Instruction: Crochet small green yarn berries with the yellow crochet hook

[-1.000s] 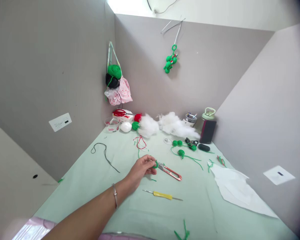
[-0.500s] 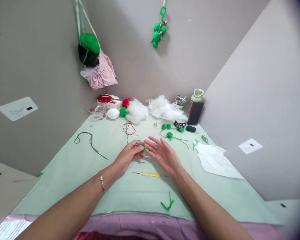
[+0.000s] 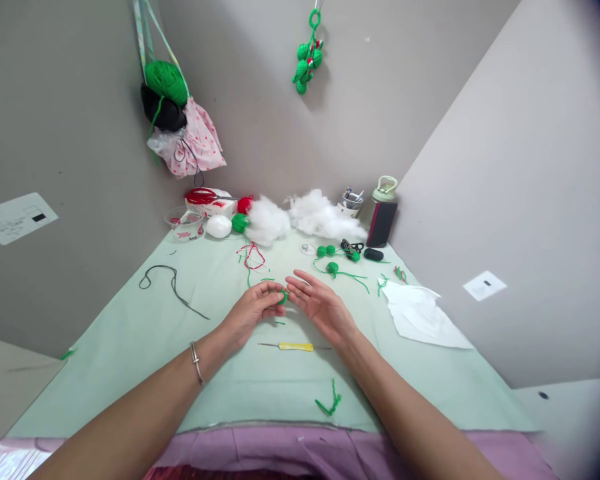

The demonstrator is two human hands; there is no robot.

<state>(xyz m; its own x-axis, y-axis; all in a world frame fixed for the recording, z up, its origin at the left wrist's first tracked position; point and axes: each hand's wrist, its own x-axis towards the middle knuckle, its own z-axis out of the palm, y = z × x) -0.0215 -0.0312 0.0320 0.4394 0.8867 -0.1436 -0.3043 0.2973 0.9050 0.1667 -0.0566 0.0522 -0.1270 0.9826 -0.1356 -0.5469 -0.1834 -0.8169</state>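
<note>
Grey walls closed around a pale green tabletop (image 3: 220, 373), where a yellow-handled hook (image 3: 295, 347) lay just nearer the person than the hands. Above it, the left hand (image 3: 253, 308) pinched a small green piece (image 3: 283, 297), probably crocheted, between thumb and fingers, while the right hand (image 3: 325, 308) was open beside it, fingers extended and palm showing, gripping nothing visible.

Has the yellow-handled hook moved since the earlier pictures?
No. Against the short green yarn scrap, the yellow-handled hook keeps its place, on the person's side.
</note>
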